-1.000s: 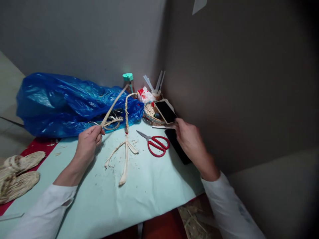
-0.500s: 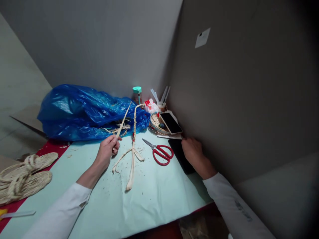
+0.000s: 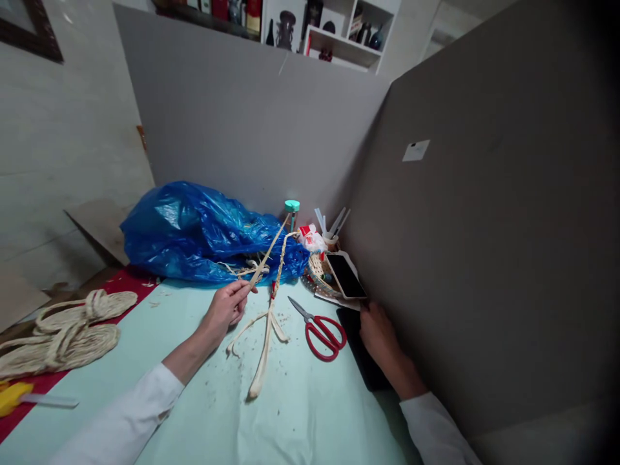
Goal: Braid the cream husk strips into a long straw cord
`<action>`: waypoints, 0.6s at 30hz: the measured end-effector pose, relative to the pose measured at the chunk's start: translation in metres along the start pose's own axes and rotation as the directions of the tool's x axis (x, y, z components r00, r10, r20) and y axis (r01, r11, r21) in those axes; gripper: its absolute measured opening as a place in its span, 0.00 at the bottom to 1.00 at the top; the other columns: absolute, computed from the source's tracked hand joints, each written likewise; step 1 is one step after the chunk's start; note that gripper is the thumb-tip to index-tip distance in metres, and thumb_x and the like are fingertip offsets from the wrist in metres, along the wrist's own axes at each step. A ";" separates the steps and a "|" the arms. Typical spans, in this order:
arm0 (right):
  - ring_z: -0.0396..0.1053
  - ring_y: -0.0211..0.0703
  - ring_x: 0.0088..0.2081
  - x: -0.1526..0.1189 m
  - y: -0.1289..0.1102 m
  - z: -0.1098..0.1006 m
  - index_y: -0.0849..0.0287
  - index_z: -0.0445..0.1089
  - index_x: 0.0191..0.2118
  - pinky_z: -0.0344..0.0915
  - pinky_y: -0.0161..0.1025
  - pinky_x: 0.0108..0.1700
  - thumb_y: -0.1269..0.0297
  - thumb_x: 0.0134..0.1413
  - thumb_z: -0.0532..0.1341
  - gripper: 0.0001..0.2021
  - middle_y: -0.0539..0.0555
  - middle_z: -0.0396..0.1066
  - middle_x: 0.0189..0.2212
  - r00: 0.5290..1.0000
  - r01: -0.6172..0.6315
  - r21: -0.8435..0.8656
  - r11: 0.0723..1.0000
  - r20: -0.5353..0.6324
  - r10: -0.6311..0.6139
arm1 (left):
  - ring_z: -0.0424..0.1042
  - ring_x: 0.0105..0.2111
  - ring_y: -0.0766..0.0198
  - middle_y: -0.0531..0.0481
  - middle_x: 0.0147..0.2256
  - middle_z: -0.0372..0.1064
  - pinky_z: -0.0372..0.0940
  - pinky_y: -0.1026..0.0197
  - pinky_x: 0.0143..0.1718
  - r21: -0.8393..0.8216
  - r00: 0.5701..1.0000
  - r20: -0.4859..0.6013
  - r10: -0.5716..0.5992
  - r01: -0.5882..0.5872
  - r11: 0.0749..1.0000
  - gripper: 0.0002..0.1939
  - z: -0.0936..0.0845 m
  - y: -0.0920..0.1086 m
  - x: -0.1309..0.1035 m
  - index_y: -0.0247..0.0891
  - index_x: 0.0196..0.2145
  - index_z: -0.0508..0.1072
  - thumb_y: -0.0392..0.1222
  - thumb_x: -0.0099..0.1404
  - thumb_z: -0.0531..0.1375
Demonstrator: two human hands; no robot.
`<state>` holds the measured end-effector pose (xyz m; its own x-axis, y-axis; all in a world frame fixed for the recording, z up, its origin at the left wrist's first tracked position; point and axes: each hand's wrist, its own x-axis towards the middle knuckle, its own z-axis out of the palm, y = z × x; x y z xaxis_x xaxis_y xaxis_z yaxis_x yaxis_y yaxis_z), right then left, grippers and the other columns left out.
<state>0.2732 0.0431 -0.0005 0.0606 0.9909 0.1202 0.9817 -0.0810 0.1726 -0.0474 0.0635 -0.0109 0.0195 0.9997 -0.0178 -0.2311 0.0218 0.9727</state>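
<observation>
My left hand [image 3: 231, 305] is closed in a pinch on the lower end of a pale dried plant-fibre strip [image 3: 271, 252], which points up and away. Beside it a braided fibre cord [image 3: 281, 261] rests on the table with loose, flat strands [image 3: 264, 361] spread towards me and a red tie near the split. My right hand [image 3: 380, 336] is curled over a flat black tablet-like slab [image 3: 356, 342], close to the lower corner of a phone [image 3: 346, 276]. Its fingertips are hidden. Red-handled scissors [image 3: 322, 332] lie between the hands, blades pointing away.
A blue plastic bag [image 3: 194, 226] of fibre fills the back left. A small woven basket [image 3: 314, 274], a green-lidded jar [image 3: 292, 206] and a cup [image 3: 330, 239] of tools stand in the corner. Woven soles [image 3: 77, 332] and a yellow-handled tool [image 3: 17, 397] lie left. Grey panels [image 3: 256, 123] enclose the back and right.
The view has tilted up, showing shelves above the panel. Both hands keep nearly the same places; the left still pinches the strip.
</observation>
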 end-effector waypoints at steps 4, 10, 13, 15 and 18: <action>0.69 0.49 0.43 0.005 0.000 0.005 0.69 0.72 0.43 0.62 0.38 0.41 0.82 0.52 0.50 0.17 0.66 0.68 0.42 1.000 0.002 0.007 1.000 0.026 -0.002 | 0.41 0.10 0.78 0.64 0.13 0.42 0.38 0.72 0.11 0.004 0.999 0.046 -0.015 0.015 1.000 0.13 0.004 0.001 -0.004 0.35 0.30 0.70 0.49 0.57 0.62; 0.71 0.47 0.39 0.006 -0.001 -0.010 0.67 0.71 0.41 0.62 0.38 0.38 0.84 0.53 0.48 0.17 0.65 0.70 0.38 0.999 -0.042 0.076 0.996 0.017 0.041 | 0.37 0.10 0.78 0.66 0.11 0.39 0.36 0.71 0.10 -0.099 0.993 0.088 -0.075 0.084 0.992 0.13 0.008 0.006 -0.008 0.35 0.29 0.69 0.48 0.56 0.63; 0.71 0.47 0.38 0.005 -0.022 -0.048 0.67 0.69 0.43 0.62 0.39 0.40 0.80 0.56 0.49 0.15 0.65 0.70 0.40 0.991 0.064 0.294 0.954 -0.133 -0.026 | 0.36 0.11 0.77 0.66 0.11 0.38 0.36 0.71 0.11 -0.195 0.988 0.110 -0.109 0.129 0.972 0.12 0.019 0.010 -0.016 0.35 0.28 0.69 0.47 0.56 0.63; 0.70 0.46 0.40 0.007 -0.047 -0.074 0.63 0.67 0.49 0.63 0.38 0.41 0.68 0.62 0.51 0.13 0.62 0.70 0.43 0.953 0.281 0.576 0.767 -0.265 -0.150 | 0.36 0.11 0.77 0.65 0.11 0.38 0.36 0.71 0.11 -0.210 0.982 0.148 -0.117 0.147 0.967 0.11 0.030 0.012 -0.023 0.34 0.29 0.69 0.46 0.57 0.62; 0.69 0.41 0.30 0.013 -0.090 -0.089 0.58 0.69 0.44 0.62 0.35 0.34 0.56 0.63 0.51 0.14 0.54 0.73 0.32 0.912 0.346 0.875 0.339 -0.229 -0.340 | 0.36 0.11 0.77 0.65 0.11 0.39 0.36 0.70 0.12 -0.143 0.970 0.193 -0.147 0.176 0.974 0.12 0.047 0.010 -0.033 0.35 0.29 0.68 0.47 0.59 0.60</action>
<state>0.1695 0.0539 0.0729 -0.3199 0.9069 0.2743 0.5118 0.4090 -0.7555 -0.0047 0.0301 0.0100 0.2410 0.9637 -0.1151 -0.3606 0.1991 0.9112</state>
